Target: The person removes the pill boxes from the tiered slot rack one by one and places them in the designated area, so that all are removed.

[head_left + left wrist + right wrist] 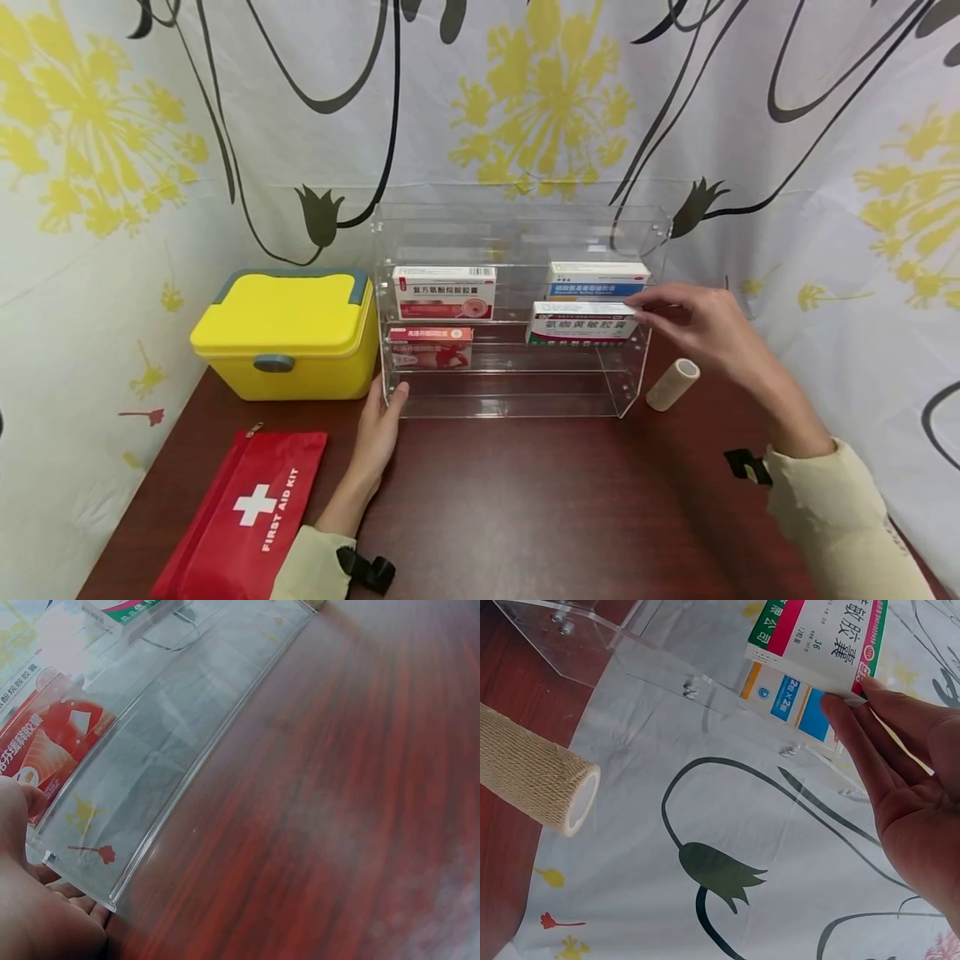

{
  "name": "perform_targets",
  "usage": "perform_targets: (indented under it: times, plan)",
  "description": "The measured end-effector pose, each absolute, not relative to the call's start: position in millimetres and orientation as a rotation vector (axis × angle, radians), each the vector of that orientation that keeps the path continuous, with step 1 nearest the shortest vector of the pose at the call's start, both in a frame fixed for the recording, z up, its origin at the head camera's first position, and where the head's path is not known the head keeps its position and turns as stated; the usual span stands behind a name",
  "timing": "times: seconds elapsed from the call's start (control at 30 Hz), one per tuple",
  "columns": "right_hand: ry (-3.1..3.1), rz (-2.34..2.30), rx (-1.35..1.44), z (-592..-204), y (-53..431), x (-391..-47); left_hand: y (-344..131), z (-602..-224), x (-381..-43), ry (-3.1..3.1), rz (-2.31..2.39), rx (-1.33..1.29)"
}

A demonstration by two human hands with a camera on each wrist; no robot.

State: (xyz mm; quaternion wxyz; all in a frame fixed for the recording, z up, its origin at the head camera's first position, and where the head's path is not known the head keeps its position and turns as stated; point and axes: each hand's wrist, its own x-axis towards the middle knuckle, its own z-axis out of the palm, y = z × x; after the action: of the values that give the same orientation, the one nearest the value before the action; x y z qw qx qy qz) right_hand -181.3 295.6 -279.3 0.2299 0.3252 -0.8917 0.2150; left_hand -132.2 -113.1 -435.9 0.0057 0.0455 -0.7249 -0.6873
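A clear acrylic tiered rack (pixel 495 407) stands on the table against the patterned cloth. My left hand (pixel 377 435) grips its lower left side panel, thumb on the inside and the other fingers outside. My right hand (pixel 697 327) pinches the right end of a white medicine box (pixel 583 325) with green and magenta bands, between thumb and fingers. That box overlaps the rack's right side in the head view, in front of a blue-and-white medicine box (pixel 596 287). On the left of the rack are a red-and-white capsule box (pixel 445 293) and, one tier lower, a red medicine box (pixel 431 348).
Left of the rack sits a yellow lidded case (pixel 281 325) with a grey latch. A red first aid pouch (pixel 251 508) lies in front of it. A beige bandage roll (pixel 672 385) stands tilted-looking by the rack's right side. Patterned cloth surrounds the brown table (pixel 555 508).
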Motion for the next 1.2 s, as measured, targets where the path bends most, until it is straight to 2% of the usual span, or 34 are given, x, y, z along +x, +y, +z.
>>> perform_targets:
  times: [0.4, 0.63, 1.2]
  plan:
    - [-2.427, 0.683, 0.900, -271.6, 297.1, -177.9, -113.4, -438.7, -132.3, -2.248, -2.161, 0.122]
    - [-2.541, 0.706, 0.873, -277.1, 304.8, -159.9, -113.7, -441.6, -132.3, -2.256, -2.179, 0.133]
    - [-2.845, 1.091, 1.004, -366.2, 324.1, -121.9, -114.2, -441.4, -134.5, -2.214, -2.175, 0.111]
